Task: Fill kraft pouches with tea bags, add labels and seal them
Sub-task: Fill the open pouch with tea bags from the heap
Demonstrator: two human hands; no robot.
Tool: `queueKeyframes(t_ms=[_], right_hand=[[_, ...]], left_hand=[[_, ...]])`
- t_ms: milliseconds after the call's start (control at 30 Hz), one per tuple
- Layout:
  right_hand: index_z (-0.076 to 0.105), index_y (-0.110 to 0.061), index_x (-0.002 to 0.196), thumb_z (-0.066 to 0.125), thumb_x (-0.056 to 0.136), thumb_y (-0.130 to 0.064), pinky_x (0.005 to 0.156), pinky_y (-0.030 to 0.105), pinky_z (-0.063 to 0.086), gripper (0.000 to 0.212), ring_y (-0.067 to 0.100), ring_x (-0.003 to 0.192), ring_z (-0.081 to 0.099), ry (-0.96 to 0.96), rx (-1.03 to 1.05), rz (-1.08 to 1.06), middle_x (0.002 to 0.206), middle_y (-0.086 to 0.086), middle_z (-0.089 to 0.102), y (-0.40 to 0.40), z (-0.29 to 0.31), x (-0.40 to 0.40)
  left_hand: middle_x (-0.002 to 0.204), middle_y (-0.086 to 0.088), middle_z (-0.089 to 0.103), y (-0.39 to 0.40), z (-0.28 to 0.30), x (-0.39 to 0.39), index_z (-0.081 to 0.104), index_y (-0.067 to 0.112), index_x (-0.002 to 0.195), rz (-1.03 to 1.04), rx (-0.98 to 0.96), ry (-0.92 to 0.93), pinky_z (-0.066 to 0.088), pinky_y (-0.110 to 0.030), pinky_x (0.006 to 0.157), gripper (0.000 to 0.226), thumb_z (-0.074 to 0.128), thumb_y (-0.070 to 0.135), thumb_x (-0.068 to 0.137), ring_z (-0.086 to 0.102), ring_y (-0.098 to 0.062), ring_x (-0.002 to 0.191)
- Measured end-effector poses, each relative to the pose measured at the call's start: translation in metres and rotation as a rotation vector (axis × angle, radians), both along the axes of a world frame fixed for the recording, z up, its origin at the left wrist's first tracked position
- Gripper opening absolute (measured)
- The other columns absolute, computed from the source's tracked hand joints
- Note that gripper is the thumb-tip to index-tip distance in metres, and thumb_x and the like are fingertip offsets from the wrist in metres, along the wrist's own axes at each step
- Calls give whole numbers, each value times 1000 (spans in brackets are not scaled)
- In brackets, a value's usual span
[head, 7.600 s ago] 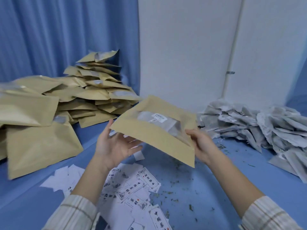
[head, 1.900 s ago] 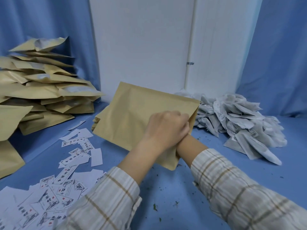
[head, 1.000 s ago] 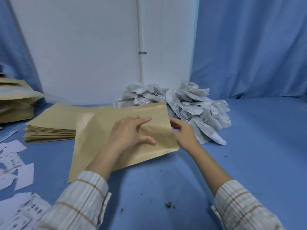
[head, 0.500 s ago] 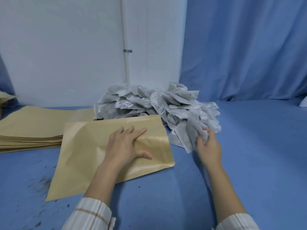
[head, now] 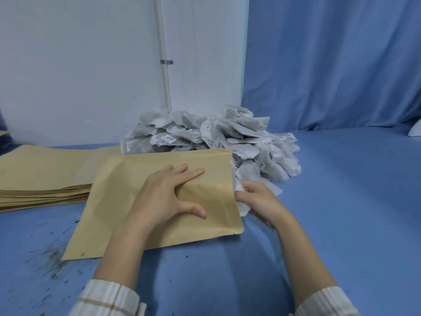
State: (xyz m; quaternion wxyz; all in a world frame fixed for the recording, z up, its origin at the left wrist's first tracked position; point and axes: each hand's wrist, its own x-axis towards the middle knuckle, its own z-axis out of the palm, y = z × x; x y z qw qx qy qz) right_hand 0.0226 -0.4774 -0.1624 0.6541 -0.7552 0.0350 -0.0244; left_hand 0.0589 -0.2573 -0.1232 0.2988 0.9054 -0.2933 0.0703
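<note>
A kraft pouch (head: 127, 201) lies flat on the blue table, its mouth facing right. My left hand (head: 166, 197) rests spread on top of it, thumb and fingers pinching the upper layer near the mouth. My right hand (head: 259, 201) is at the pouch mouth, closed on white tea bags (head: 241, 205) that touch the opening. Behind the pouch sits a big heap of white tea bags (head: 211, 137) with small paper tags.
A flat stack of empty kraft pouches (head: 43, 176) lies at the left, behind the pouch I hold. Tea crumbs (head: 52, 258) are scattered on the blue table at the lower left. A white wall panel and blue curtain stand behind.
My right hand has come back from the tea bag heap to the pouch mouth with tea bags in it. My left hand stays on the pouch.
</note>
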Motion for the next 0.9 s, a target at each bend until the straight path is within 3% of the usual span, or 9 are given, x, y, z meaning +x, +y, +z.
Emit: queueKeyframes(t_ms=[100,200,267,367,467,567,633,700,900], right_hand=[[62,2,80,53,80,-6,55,19,42,12,16,60,49,-16,-406,-19,69,9,56,17,6,6],[54,-14,77,48,86,-11,53,13,35,11,21,73,49,-79,-777,-68,73,-3,55,28,12,9],[56,-19,108,53,87,-14,70,20,44,22,15,89,57,-117,-499,-75,94,-6,61,30,15,7],[57,-31,100,61,75,-23,58,17,50,27,1,74,64,61,-38,191,86,-12,62,32,15,-2],[59,-35,92,63,74,-25,60,14,49,21,2,74,60,15,-160,210,84,-13,63,28,7,3],[67,-25,106,63,83,-26,89,25,47,23,18,100,58,-203,-418,-366,106,-1,67,5,-4,11],[48,-28,129,66,76,-37,105,35,34,56,26,124,40,24,-772,-579,133,3,47,-14,-17,11],[34,-26,136,64,75,-39,104,39,29,69,32,125,35,268,-896,-579,135,8,41,-26,-29,7],[62,-25,103,60,83,-18,78,27,46,22,12,80,59,-172,-459,-635,93,-1,67,-34,-23,5]], left_hand=[[148,9,36,0,3,-1,41,54,127,13,90,-29,17,-29,111,91,80,58,45,25,-16,139],[147,8,37,-3,3,-4,42,54,128,3,116,-21,17,-20,104,89,80,58,47,30,-13,134],[146,9,39,-5,2,-4,43,54,127,3,116,-27,17,-17,100,89,79,59,46,32,-12,131],[139,7,47,-10,1,-6,44,51,129,-9,171,-68,17,-16,92,90,75,63,45,37,-19,125],[132,0,53,-10,-3,-3,45,46,131,35,224,-88,21,-21,90,88,72,65,48,41,-26,120],[136,2,47,-3,-6,3,41,46,134,165,228,-96,26,-28,101,92,66,71,49,39,-24,124],[139,4,43,-2,-8,8,36,47,137,214,283,-122,30,-34,103,95,61,76,50,38,-25,123],[136,5,44,-3,-10,10,33,46,138,225,312,-132,31,-36,102,96,58,78,51,38,-26,119],[144,2,39,-2,-16,11,32,45,139,216,273,-72,26,-39,107,100,55,79,48,34,-30,129]])
